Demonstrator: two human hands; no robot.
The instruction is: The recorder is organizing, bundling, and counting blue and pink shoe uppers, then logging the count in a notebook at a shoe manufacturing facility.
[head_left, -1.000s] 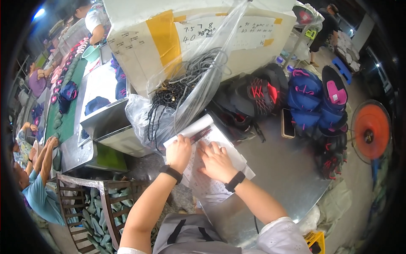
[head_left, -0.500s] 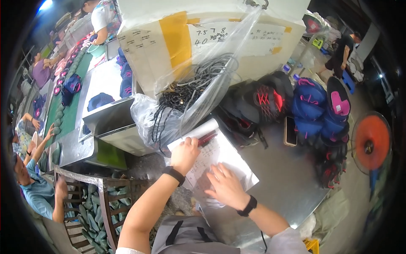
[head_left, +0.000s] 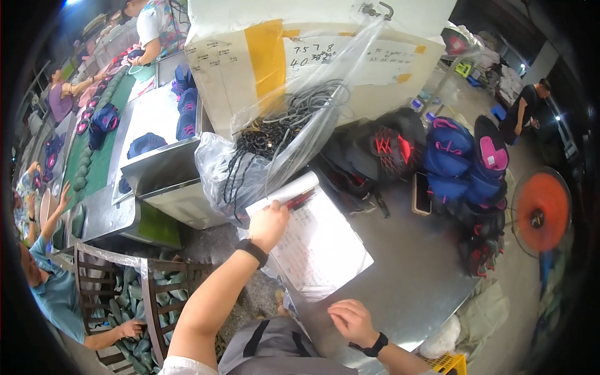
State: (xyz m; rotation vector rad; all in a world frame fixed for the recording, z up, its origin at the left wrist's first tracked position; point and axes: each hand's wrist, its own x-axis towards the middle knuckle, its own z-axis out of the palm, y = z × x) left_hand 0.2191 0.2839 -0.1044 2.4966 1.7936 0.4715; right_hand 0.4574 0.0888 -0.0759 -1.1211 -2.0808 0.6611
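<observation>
An open notebook (head_left: 334,240) of white paper, with handwriting on its sheets and a curled top page, lies on the metal table. My left hand (head_left: 269,224) is at its upper left edge, fingers bent and closed over the paper; the thumb is hidden. Red pens (head_left: 302,200) lie across the top of the page, touching or very near these fingers. Off the notebook's lower corner, my right hand (head_left: 355,323) hovers by the table's near edge, holding nothing visible. Its fingers are loosely bent, with the thumb apart.
Right of the notebook are a phone (head_left: 422,194), blue-and-pink shoes (head_left: 449,150) and black-and-red shoes (head_left: 390,147). A plastic bag of cords (head_left: 275,137) hangs behind. At left, a co-worker's hand (head_left: 131,329) reaches into a slatted cart (head_left: 149,294) of green shoe lasts. A fan (head_left: 542,212) stands right.
My right hand has come off the page, moving toward me, and its fingers have bent. My left hand stays at the notebook. The nearby co-worker's hand has lowered into the cart.
</observation>
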